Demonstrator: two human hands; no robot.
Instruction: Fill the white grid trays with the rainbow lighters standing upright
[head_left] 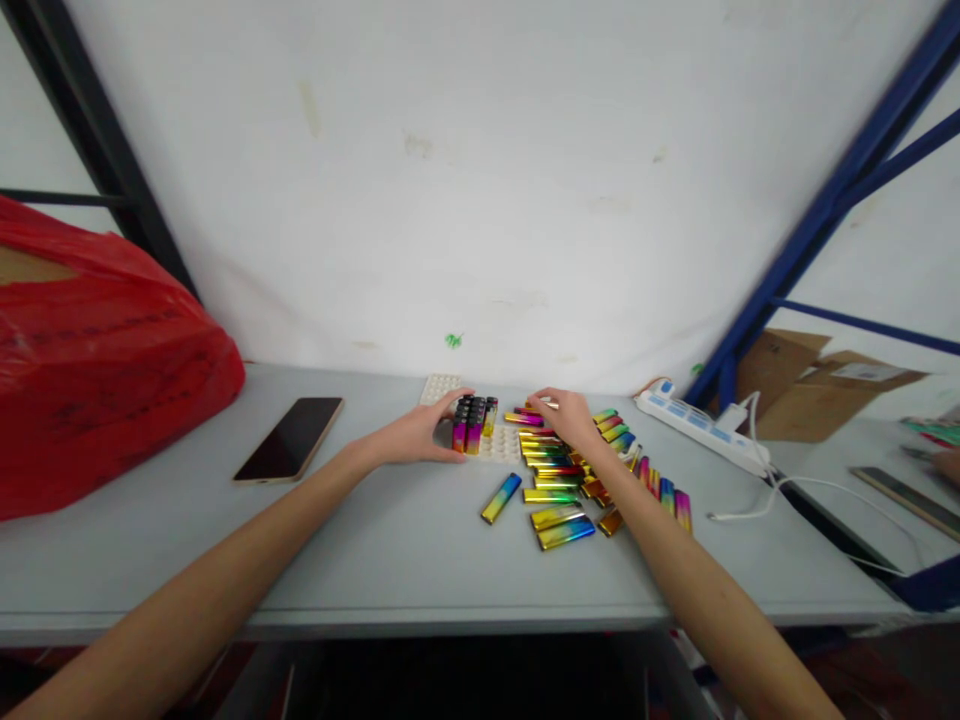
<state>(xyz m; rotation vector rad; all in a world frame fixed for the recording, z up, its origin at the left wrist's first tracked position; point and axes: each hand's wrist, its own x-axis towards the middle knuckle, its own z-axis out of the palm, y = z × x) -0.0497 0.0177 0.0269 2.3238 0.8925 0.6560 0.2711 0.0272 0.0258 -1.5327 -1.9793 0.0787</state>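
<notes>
Several shiny rainbow-coloured sticks lie loose on the grey table. A white tray with round holes holds several of these sticks standing upright. My left hand rests against the tray's left side, fingers curved around the upright sticks. Over the far end of the loose pile, my right hand is closed in a pinch on one stick. A single blue-yellow stick lies apart, nearer to me.
A dark phone lies left of the tray. A big red plastic bag fills the left end. A white power strip with a cable sits at the right. A second white tray lies by the wall.
</notes>
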